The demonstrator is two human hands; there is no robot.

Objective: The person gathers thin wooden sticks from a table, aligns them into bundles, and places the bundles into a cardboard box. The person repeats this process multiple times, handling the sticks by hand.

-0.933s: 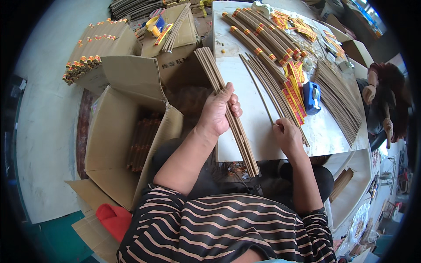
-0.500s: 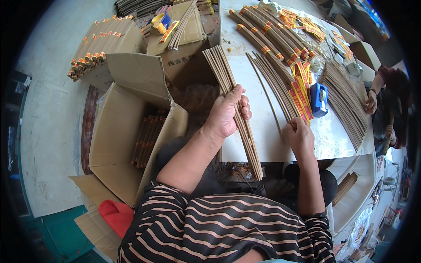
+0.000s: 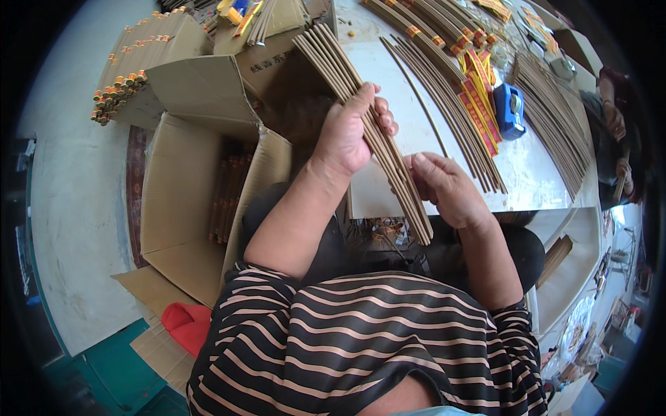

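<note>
A bundle of several brown incense sticks (image 3: 331, 66) slants across the front edge of the white table, gripped in my left hand (image 3: 347, 135) near its middle, thumb on top. My right hand (image 3: 451, 188) is at the bundle's lower part, its fingers curled against the sticks; the fingertips are partly hidden. On the table, just beyond my right hand, lies a row of loose incense sticks (image 3: 454, 114), with a single stick (image 3: 415, 90) apart to its left. Red and yellow paper labels (image 3: 481, 114) lie to the right of that row.
A blue tape dispenser (image 3: 510, 111) stands beside the labels, with more loose sticks (image 3: 551, 128) farther right. Banded bundles (image 3: 416, 35) lie at the back. An open carton (image 3: 184, 180) at left holds packed bundles. Another person's hands (image 3: 616, 121) are at far right.
My right hand has come up off the loose sticks on the table to the lower part of the bundle. My left hand still grips the bundle. The whole view has shifted slightly.
</note>
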